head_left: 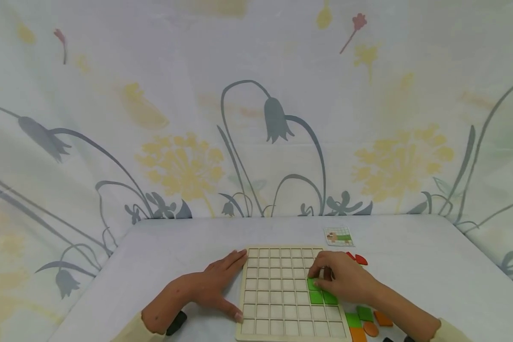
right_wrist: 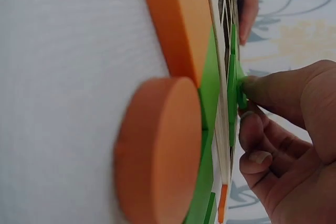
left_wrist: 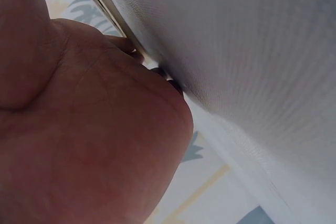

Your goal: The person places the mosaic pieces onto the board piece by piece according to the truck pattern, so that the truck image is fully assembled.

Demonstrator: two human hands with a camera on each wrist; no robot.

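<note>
A pale wooden grid board point(head_left: 275, 299) lies flat on the white table. My left hand point(head_left: 211, 287) is spread along its left edge, with fingertips at the upper side and the thumb at the lower corner. In the left wrist view the palm point(left_wrist: 105, 119) fills much of the picture. At the board's right side my right hand point(head_left: 346, 278) pinches a small green tile point(right_wrist: 241, 93) between thumb and fingers. That tile is tilted, close over the board. Green square tiles point(head_left: 316, 298) sit in cells just below the fingers; the hand hides some cells.
A small picture card point(head_left: 339, 236) lies beyond the board's right corner. Red pieces point(head_left: 361, 260) rest behind the right hand. Near the right forearm are an orange round piece point(head_left: 370, 329), orange pieces point(head_left: 384, 318) and loose green squares point(head_left: 365, 313). A patterned cloth point(head_left: 256, 118) hangs behind.
</note>
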